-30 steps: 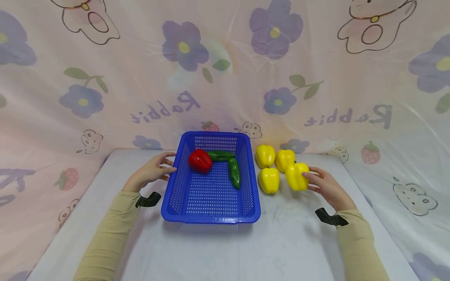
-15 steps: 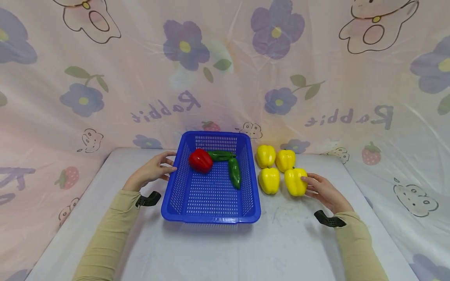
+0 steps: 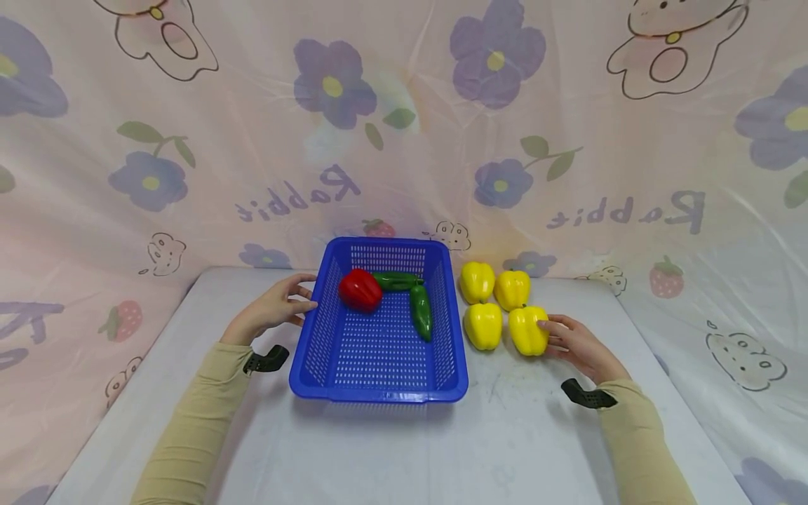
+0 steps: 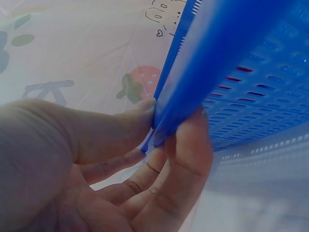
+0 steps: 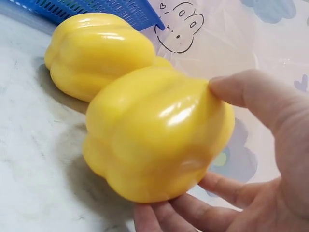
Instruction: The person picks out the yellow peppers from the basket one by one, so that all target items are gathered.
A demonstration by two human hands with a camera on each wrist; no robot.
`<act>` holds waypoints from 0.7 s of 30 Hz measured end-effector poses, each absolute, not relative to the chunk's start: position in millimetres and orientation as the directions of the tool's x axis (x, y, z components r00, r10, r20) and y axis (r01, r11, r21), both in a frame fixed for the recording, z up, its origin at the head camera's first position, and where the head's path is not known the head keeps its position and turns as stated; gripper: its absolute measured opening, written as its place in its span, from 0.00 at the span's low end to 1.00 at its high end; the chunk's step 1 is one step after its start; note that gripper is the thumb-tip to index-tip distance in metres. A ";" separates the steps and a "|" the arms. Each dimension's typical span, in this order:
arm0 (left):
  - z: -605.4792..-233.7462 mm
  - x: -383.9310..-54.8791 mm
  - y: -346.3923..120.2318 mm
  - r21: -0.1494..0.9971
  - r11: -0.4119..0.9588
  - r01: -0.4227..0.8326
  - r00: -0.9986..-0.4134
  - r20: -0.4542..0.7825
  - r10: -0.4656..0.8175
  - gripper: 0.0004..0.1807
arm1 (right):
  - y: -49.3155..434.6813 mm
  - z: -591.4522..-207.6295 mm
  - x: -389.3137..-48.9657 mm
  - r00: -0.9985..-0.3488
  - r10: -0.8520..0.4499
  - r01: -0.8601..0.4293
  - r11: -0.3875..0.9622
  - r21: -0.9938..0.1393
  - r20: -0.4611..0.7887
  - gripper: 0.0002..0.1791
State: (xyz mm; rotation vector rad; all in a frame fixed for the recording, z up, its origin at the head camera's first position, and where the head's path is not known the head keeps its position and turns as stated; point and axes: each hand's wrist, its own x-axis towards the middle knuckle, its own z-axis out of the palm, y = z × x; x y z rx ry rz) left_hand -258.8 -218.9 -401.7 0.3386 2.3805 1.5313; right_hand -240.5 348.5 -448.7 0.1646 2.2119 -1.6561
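My left hand (image 3: pixel 273 306) pinches the left rim of a blue perforated plastic basket (image 3: pixel 379 395). In the left wrist view the thumb lies on one side of the rim (image 4: pixel 188 92) and the fingers (image 4: pixel 190 145) curl beneath it. My right hand (image 3: pixel 583 348) grips a yellow bell pepper (image 3: pixel 528 331) from its right side. Seen from the right wrist, the thumb presses the top of that pepper (image 5: pixel 154 135) while the other fingers support it from below. Inside the basket lie a red bell pepper (image 3: pixel 360 290) and two green chili peppers (image 3: pixel 421 312).
Three more yellow bell peppers, at the back left (image 3: pixel 476 282), back right (image 3: pixel 513 289) and front left (image 3: pixel 483 326), stand between the basket and my right hand. A white-covered table (image 3: pixel 505 435) lies underneath. Behind it hangs a printed curtain (image 3: pixel 404 168).
My right hand has lowered the yellow bell pepper toward the table, nearer to me and slightly left, beside the front-left pepper. The left hand and basket have stayed put.
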 end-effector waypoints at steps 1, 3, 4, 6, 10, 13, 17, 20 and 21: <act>-401.4 -258.6 -218.8 0.913 0.407 0.041 -0.930 -0.114 0.350 0.34 | 348.1 -449.1 -240.7 -0.923 -0.125 0.312 0.308 -0.899 -0.363 0.48; -401.0 -258.4 -218.7 0.913 0.405 0.040 -0.929 -0.115 0.351 0.34 | 347.1 -449.5 -241.0 -0.920 -0.115 0.322 0.316 -0.892 -0.373 0.49; -400.9 -258.2 -218.7 0.914 0.404 0.040 -0.929 -0.115 0.353 0.34 | 346.6 -449.8 -241.4 -0.920 -0.109 0.327 0.322 -0.889 -0.377 0.49; -400.7 -258.3 -218.8 0.913 0.405 0.041 -0.928 -0.115 0.353 0.34 | 345.6 -450.1 -242.3 -0.917 -0.102 0.335 0.329 -0.883 -0.386 0.50; -401.3 -259.0 -219.3 0.911 0.411 0.046 -0.930 -0.111 0.351 0.34 | 344.9 -451.9 -245.2 -0.911 -0.085 0.355 0.332 -0.874 -0.403 0.52; -401.0 -259.2 -219.2 0.909 0.415 0.048 -0.931 -0.110 0.348 0.34 | 345.0 -452.7 -246.9 -0.908 -0.080 0.365 0.332 -0.870 -0.412 0.52; -400.9 -259.4 -219.1 0.909 0.415 0.046 -0.931 -0.112 0.348 0.34 | 344.4 -452.5 -247.7 -0.905 -0.093 0.366 0.325 -0.872 -0.415 0.52; -401.2 -259.5 -219.1 0.909 0.414 0.045 -0.931 -0.113 0.348 0.34 | 343.5 -451.4 -247.3 -0.902 -0.104 0.369 0.314 -0.875 -0.418 0.51; -401.3 -259.4 -219.1 0.909 0.413 0.045 -0.930 -0.112 0.349 0.34 | 343.1 -450.9 -247.0 -0.902 -0.109 0.366 0.318 -0.874 -0.418 0.50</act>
